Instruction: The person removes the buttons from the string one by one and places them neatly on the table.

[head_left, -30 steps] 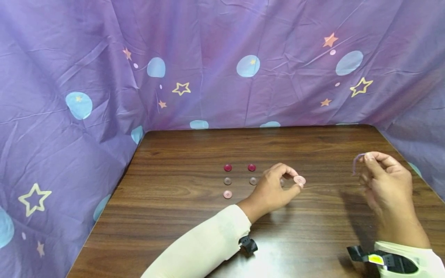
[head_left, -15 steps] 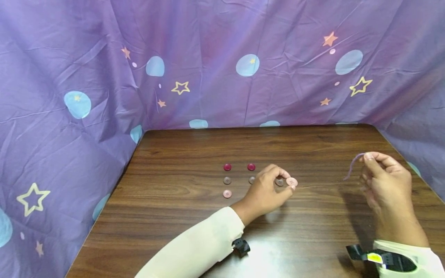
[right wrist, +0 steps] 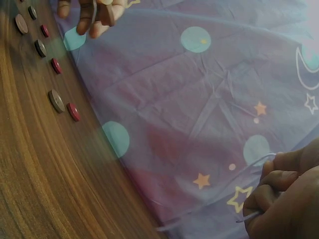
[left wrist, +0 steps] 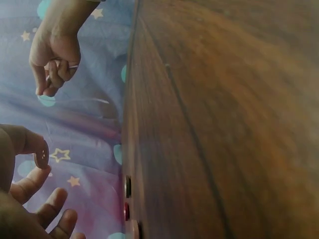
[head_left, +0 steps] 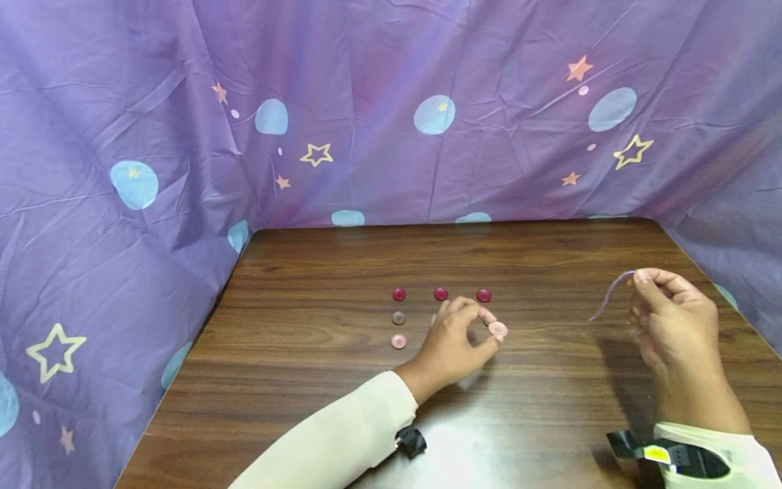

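My left hand point(head_left: 449, 345) pinches a pale pink button point(head_left: 497, 329) between thumb and fingertip, raised above the table. In the left wrist view this held button point(left wrist: 41, 155) is seen nearly edge-on. To the right, my right hand point(head_left: 678, 326) pinches one length of thin purple string point(head_left: 609, 296), whose free end droops left toward the button. A short tail of string point(right wrist: 249, 217) pokes out from the curled fingers in the right wrist view. String and button are apart. Beneath and behind the left hand, a grey button is mostly hidden.
Several buttons lie in rows on the wooden table point(head_left: 293, 407): red buttons point(head_left: 441, 294) at the back, grey-brown ones such as the grey button point(head_left: 399, 318), and a pink button point(head_left: 399, 341) nearer me. A purple curtain point(head_left: 366, 156) hangs behind the table and at its sides.
My left hand has moved left and slightly nearer me with the pink button, uncovering a third red button. The string's free end has swung left; my right hand has barely shifted.
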Demonstrator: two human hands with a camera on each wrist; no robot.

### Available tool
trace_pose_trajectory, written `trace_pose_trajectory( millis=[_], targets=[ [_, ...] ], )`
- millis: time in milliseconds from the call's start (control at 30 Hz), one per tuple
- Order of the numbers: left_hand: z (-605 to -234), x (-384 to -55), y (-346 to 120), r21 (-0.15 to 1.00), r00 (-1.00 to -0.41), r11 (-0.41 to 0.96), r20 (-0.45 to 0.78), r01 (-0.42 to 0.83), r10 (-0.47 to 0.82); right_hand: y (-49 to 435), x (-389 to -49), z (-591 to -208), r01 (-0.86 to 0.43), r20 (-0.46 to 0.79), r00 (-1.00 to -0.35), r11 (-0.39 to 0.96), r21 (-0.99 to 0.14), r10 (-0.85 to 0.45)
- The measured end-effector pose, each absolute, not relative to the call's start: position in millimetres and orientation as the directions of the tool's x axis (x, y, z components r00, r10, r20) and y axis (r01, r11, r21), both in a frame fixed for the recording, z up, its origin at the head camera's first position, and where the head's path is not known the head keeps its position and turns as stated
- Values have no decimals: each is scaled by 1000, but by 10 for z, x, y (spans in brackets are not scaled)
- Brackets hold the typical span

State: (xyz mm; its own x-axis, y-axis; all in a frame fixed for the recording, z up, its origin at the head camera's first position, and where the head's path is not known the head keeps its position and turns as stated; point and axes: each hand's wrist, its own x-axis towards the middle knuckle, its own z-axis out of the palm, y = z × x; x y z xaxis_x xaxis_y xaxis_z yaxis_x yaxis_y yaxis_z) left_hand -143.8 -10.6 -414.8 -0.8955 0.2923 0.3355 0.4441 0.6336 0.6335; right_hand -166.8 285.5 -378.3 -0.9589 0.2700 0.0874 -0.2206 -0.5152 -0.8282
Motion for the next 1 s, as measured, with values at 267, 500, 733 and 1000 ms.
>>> trace_pose_trajectory(
  millis=[267, 500, 733, 1000],
  targets=[
    [-4211, -1426, -172, 627, -904, 652, 302, 427, 302, 2862, -1652, -3773, -168, 31, -961, -493, -854, 273],
    [-4212, -1430, -233, 633, -921, 671, 230, 386, 313, 2863, -1654, -3759, -128, 3, -967, -471, -873, 257],
    [-4239, -1448, -248, 658, -948, 689, 145, 305, 282, 2858, -1667, -3757, -145, 10, -965, -501, -853, 261],
    [-4259, -1445, -243, 660, -961, 706, 101, 258, 258, 2865, -1666, -3757, -133, 9, -969, -493, -859, 246]
  ],
)
